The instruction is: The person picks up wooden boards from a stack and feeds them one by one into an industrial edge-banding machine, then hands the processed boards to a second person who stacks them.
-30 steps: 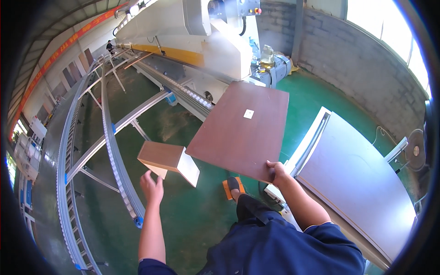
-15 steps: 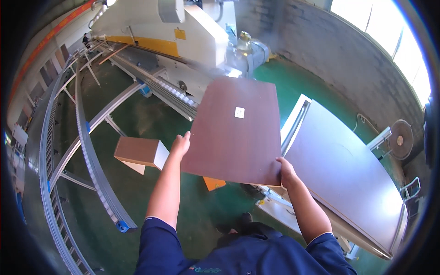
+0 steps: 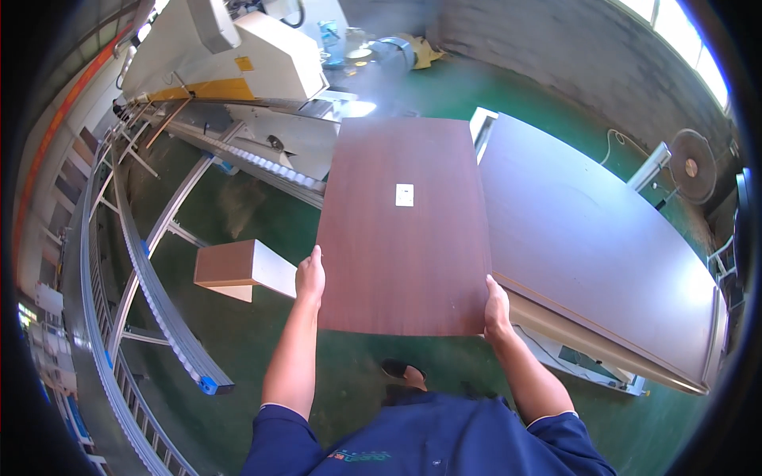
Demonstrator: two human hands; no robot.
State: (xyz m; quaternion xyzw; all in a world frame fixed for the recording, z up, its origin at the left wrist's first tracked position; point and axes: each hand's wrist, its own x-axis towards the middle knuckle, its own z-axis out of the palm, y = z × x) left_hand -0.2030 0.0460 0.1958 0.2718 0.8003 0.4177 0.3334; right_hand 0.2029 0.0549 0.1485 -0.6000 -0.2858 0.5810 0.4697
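Observation:
A dark reddish-brown wood-grain panel [image 3: 403,258] is held out in front of me above the floor. Near its upper middle sits a small white label [image 3: 405,195]. My left hand [image 3: 310,274] grips the panel's left edge toward the near corner, thumb up along the side. On the opposite edge, my right hand [image 3: 497,308] is closed around the near right corner area. The fingers of both hands are mostly hidden beneath the panel. Just right of the panel lies a large grey-topped table [image 3: 595,246], which its far right part overlaps in view.
A long white and yellow machine [image 3: 278,55] runs along the far left. Curved-looking roller rails [image 3: 159,309] stand on the left. A brown and white box-like piece [image 3: 226,264] is on the green floor beside my left arm. A round fan [image 3: 691,166] stands at the right.
My view has turned to the right, and the panel now appears straighter and nearer to me. Both hands keep their hold on its sides. An orange piece seen below the panel before is now out of sight.

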